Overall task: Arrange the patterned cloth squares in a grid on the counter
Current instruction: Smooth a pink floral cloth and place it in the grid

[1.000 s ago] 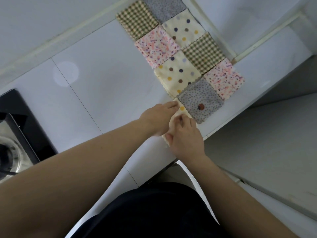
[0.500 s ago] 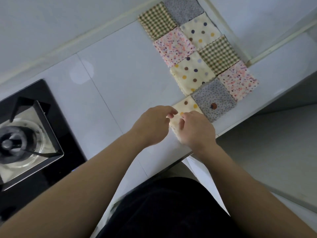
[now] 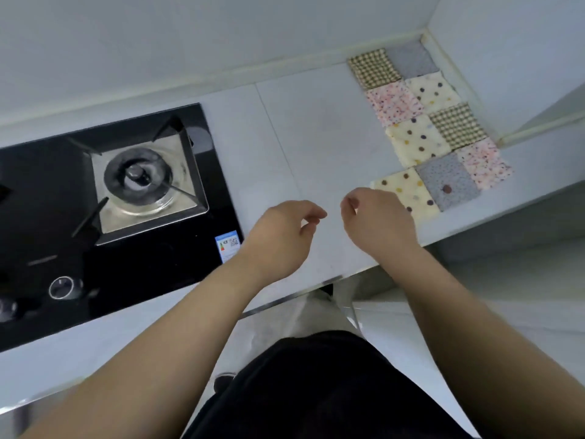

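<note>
Several patterned cloth squares lie edge to edge in two columns on the white counter [image 3: 316,147], running from the back corner toward the front edge. Nearest me is a cream dotted square [image 3: 406,190], beside a grey square [image 3: 448,182] with a dark spot on it. Behind them lie a cream dotted square [image 3: 416,141], a pink square [image 3: 484,161], a checked square [image 3: 459,125] and others. My left hand [image 3: 280,239] and my right hand [image 3: 378,221] hover over the counter left of the cloths, fingers loosely curled, holding nothing.
A black glass gas hob [image 3: 104,217] with a metal burner [image 3: 139,177] and a knob [image 3: 61,288] fills the counter's left. White walls enclose the back and right corner. The counter's front edge [image 3: 294,299] runs just below my hands.
Both hands have let go of the nearest cream dotted square and drawn back to the left of it. The view has swung left, bringing the hob into sight.
</note>
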`<act>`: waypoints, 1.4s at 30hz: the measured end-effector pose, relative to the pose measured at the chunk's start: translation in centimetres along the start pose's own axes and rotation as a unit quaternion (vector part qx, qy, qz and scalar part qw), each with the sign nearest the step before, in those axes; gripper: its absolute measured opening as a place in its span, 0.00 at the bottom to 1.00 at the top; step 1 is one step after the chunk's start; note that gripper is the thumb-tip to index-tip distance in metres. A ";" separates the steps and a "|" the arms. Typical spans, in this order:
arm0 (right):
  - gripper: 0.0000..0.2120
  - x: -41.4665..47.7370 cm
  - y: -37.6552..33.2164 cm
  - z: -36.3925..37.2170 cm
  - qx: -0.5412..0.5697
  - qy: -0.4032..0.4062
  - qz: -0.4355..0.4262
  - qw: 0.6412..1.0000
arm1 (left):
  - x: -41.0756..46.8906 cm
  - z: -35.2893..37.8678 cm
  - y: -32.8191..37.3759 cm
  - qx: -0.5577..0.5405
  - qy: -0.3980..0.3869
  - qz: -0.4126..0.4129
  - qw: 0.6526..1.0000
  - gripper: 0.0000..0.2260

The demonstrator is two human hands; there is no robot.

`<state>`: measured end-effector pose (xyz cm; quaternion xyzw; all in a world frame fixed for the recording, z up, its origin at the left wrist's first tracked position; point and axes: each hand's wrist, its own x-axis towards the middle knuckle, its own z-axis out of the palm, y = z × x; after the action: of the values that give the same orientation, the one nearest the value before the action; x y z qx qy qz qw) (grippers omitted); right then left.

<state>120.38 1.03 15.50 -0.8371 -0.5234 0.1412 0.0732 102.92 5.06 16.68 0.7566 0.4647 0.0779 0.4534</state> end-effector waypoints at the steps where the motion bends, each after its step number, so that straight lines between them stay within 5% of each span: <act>1: 0.13 -1.6 -1.7 0.3 -0.002 0.002 0.000 1.000 | -2.3 -0.7 -1.0 -0.009 0.004 0.003 1.000 0.13; 18: 0.13 -17.9 -30.6 6.2 -0.043 -0.056 -0.204 0.977 | -27.9 -14.3 -19.3 -0.124 0.217 -0.087 0.964 0.12; 34: 0.13 -21.7 -67.5 18.0 -0.073 -0.151 -0.451 0.877 | -41.9 -35.2 -41.6 -0.131 0.377 -0.274 0.875 0.12; 42: 0.14 -26.3 -79.5 21.9 -0.065 -0.158 -0.515 0.840 | -48.1 -42.5 -49.4 -0.129 0.431 -0.323 0.833 0.11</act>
<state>34.64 11.96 20.36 -0.4164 -0.8913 0.1793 -0.0034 21.94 1.69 18.33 0.3885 0.8164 0.3043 0.2999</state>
